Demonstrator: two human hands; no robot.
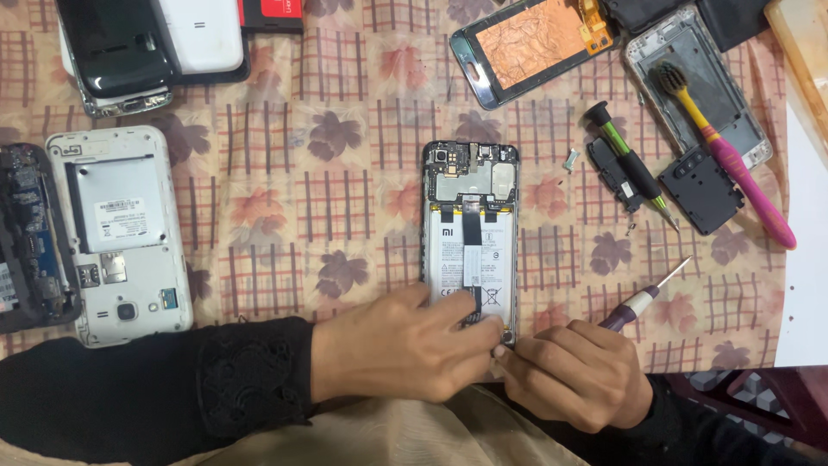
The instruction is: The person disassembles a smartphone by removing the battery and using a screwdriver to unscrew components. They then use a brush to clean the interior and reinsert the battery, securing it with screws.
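Two hands meet at the near end of an opened phone (pixel 470 233) that lies back-up in the middle of the tabletop (pixel 345 224), its cover off so that the battery and the circuit board show. The left hand (pixel 405 345) lies flat over the phone's near edge, fingers pressed down on it, which looks meant to keep the body from sliding on the patterned cloth; it grasps nothing that I can make out. The right hand (pixel 578 375) is clenched around a small screwdriver (pixel 642 300) with a purple and white handle, the shaft pointing up and to the far right, away from the phone, so the tool seems parked in the palm while the fingertips work at the phone's near right corner. What they pinch there is hidden. To the far right lie a second screwdriver (pixel 628 166), a pink and yellow brush (pixel 724 142) across a bare phone frame (pixel 699 82), and a loose black plate (pixel 700 190), all within reach. To the left rests a white phone (pixel 116 233) with its back off.
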